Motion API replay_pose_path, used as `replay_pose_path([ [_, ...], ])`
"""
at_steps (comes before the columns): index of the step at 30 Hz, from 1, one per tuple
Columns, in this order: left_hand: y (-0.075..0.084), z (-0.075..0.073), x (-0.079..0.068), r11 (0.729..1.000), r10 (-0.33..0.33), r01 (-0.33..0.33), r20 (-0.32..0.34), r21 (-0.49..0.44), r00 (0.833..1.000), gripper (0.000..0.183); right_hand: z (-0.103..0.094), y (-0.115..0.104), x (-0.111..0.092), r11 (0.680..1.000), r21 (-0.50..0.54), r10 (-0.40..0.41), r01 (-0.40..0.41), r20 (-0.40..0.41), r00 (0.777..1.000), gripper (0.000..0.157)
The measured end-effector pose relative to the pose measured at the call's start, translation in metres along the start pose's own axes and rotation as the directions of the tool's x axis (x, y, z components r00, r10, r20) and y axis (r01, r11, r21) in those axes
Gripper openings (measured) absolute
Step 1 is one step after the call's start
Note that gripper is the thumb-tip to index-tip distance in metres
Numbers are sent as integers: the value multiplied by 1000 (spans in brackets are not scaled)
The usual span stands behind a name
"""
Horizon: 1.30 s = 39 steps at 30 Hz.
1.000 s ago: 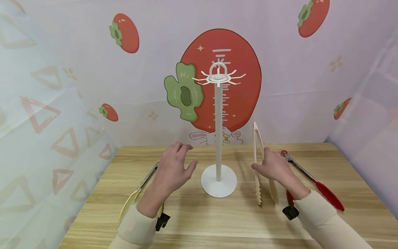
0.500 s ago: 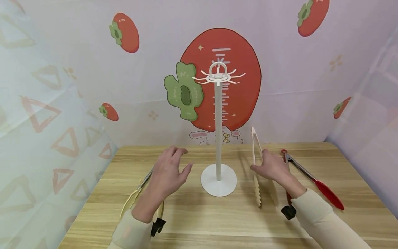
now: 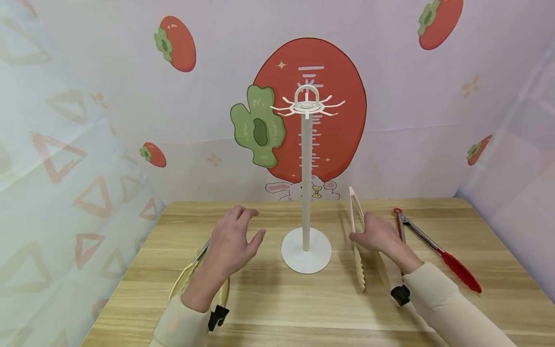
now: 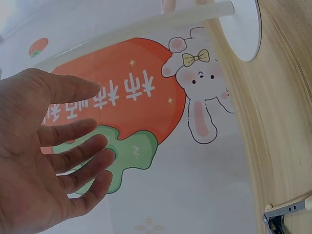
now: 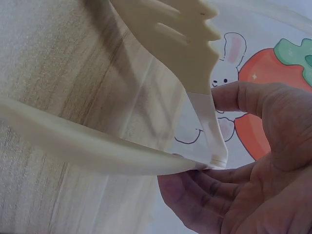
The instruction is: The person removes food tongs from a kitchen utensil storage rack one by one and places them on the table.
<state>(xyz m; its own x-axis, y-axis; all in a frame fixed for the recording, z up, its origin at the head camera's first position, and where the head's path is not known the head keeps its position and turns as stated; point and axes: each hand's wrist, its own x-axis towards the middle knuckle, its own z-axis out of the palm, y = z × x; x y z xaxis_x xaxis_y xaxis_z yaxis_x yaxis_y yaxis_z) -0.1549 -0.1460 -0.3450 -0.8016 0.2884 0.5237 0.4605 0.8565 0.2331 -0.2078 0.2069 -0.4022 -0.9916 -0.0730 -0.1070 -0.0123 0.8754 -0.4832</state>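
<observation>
Cream-coloured tongs (image 3: 359, 270) stand nearly upright over the right part of the table, their hinge end leaning toward the back wall. My right hand (image 3: 380, 236) grips both arms of them, thumb on one arm and fingers on the other, and the arms are spread. In the right wrist view, one tongs head (image 5: 170, 44) is slotted with a scalloped edge. My left hand (image 3: 231, 241) is held above the table on the left, fingers loosely bent and nothing in it. Beneath it lie yellow-tipped tongs (image 3: 184, 279), partly hidden by the forearm.
Between the hands rises a white stand (image 3: 306, 193) with a round base, a ring of thin hooks and a loop at its top. Red-tipped tongs (image 3: 461, 270) lie spread on the table at right, partly behind the right hand. A printed cloth (image 3: 208, 178) backs the wooden table (image 3: 269, 308).
My right hand has lowered slightly, and the hinge end of the cream tongs has come down with it. My left hand has drawn back a little toward the lower left.
</observation>
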Motion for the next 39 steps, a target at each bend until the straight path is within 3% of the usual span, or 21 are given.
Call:
replay_pose_path([
  [25, 0, 0, 1, 1000, -8, 8, 24, -4, 1000, 36, 9, 6, 5, 997, -51, 60, -57, 62, 996, 37],
  [39, 2, -1, 3, 1000, -10, 10, 30, -2, 999, 37, 13, 6, 9, 992, -62, 117, -109, 139, 983, 35],
])
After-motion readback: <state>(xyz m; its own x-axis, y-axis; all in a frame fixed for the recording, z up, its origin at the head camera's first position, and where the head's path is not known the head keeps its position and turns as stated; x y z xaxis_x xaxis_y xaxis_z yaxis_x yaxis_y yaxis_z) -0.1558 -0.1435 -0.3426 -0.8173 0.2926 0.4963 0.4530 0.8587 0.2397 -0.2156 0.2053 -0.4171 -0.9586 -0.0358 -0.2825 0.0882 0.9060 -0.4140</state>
